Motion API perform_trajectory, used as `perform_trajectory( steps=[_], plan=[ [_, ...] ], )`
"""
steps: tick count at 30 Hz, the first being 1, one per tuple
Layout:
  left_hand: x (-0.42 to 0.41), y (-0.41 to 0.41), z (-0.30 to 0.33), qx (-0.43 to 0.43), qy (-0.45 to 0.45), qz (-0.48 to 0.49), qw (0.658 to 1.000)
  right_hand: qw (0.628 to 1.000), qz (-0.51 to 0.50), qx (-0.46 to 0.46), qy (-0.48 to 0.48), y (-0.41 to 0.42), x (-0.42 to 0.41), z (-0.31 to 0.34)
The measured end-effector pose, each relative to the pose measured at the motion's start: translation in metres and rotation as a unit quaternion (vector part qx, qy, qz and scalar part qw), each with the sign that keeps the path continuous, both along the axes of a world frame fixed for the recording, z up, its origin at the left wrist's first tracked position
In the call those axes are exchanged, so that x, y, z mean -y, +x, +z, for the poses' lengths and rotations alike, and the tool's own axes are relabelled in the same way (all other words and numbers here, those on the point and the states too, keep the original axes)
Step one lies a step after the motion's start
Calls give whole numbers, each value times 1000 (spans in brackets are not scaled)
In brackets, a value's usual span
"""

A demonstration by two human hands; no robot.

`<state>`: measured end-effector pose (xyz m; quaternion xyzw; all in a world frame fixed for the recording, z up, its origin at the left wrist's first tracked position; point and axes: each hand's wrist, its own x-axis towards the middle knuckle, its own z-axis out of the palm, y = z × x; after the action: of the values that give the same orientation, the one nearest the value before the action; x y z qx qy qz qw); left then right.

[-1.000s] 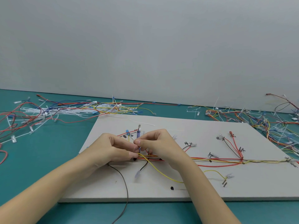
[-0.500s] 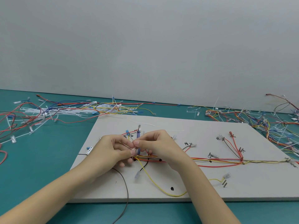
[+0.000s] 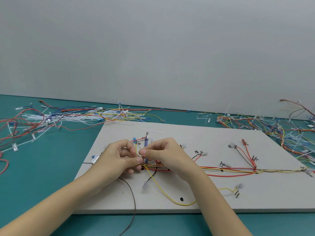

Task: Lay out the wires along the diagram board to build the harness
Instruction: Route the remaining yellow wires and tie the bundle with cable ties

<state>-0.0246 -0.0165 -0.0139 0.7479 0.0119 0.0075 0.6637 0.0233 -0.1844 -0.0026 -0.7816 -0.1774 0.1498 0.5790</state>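
A white diagram board lies on the teal table. A bundle of red, yellow and dark wires runs along it toward the right edge, with branches up to marked spots. My left hand and my right hand meet at the bundle's left end, fingertips pinching the wires near a short blue wire. A yellow wire loops down from there and across to a clear connector. A dark wire trails off the board's front edge. What exactly sits between the fingertips is hidden.
Loose wires and white cable ties lie heaped at the back left of the table. Another tangle of coloured wires spreads at the back right. A white multi-pin connector sits at the board's left edge. A grey wall stands behind.
Both hands have lifted slightly toward the blue wire. The yellow wire's loop has slid down and rightward toward the board's front edge. The white connector at the left has come into sight.
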Motion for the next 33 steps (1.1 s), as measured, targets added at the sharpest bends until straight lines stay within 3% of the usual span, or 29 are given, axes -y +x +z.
perform_trajectory(
  steps=[33],
  plan=[
    [1, 0, -4, 5, -2, -9, 1000, 1000, -14, -6, -4, -3, -2, 3]
  ],
)
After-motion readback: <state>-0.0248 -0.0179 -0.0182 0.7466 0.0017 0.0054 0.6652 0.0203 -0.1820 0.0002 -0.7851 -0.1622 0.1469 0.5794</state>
